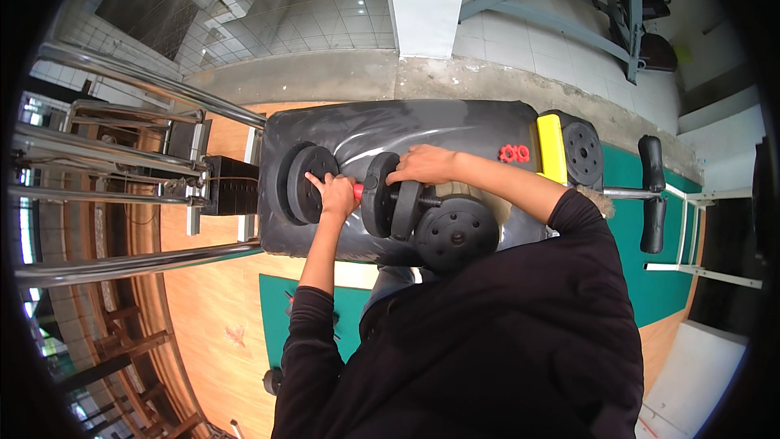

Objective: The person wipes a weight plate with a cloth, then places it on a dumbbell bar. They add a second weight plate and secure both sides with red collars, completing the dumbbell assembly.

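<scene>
Black round weight plates [311,184] sit on a red-handled dumbbell bar [357,191] lying across the black padded worktop [455,126]. Left hand [335,195]: fingers partly apart, forefinger pressed against the outer plate's face. Right hand [422,165]: fingers curled together over the inner pair of black plates [392,205]. One loose black plate [456,232] lies just beside them; two red collars [514,153] rest well apart.

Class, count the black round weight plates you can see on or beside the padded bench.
5: two at the left hand on the bench, two under the right hand, one flat plate nearer. A further disc sits beyond the yellow piece; others may be hidden.
</scene>
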`<state>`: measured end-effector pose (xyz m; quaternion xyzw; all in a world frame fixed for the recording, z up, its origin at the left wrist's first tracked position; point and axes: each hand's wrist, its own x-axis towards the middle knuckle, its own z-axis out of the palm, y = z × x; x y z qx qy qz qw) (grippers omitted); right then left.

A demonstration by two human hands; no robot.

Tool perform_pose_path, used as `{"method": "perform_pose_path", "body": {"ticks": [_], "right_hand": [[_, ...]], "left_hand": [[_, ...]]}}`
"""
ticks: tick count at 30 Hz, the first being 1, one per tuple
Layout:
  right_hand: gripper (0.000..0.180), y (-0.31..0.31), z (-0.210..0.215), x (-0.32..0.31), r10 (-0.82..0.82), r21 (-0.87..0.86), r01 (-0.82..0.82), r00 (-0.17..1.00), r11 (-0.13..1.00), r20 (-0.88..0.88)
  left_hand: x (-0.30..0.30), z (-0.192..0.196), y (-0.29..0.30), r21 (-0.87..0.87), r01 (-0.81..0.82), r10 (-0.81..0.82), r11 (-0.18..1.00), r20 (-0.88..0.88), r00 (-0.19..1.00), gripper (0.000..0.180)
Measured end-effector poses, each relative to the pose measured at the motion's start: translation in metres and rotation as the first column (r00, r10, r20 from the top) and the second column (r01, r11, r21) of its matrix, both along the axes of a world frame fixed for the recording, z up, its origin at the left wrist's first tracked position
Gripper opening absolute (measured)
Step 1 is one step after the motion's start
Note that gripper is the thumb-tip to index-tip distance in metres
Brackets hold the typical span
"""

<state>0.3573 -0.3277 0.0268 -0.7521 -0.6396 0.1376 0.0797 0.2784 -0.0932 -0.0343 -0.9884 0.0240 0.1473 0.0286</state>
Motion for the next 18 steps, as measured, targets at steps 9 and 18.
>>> {"method": "perform_pose_path", "body": {"ticks": [9,18], "right_hand": [[0.02,0.014,0.024,-0.015,0.227,-0.238,-0.183,0.958,0.954,0.173],[0.019,-0.006,0.023,-0.029,0.23,-0.11,-0.205,0.92,0.973,0.318]], "left_hand": [[-0.003,-0.004,0.005,-0.029,-0.016,0.016,0.999,0.024,1.0,0.021],[-0.001,-0.002,0.01,-0.08,0.009,-0.005,0.997,0.052,0.999,0.024]]}}
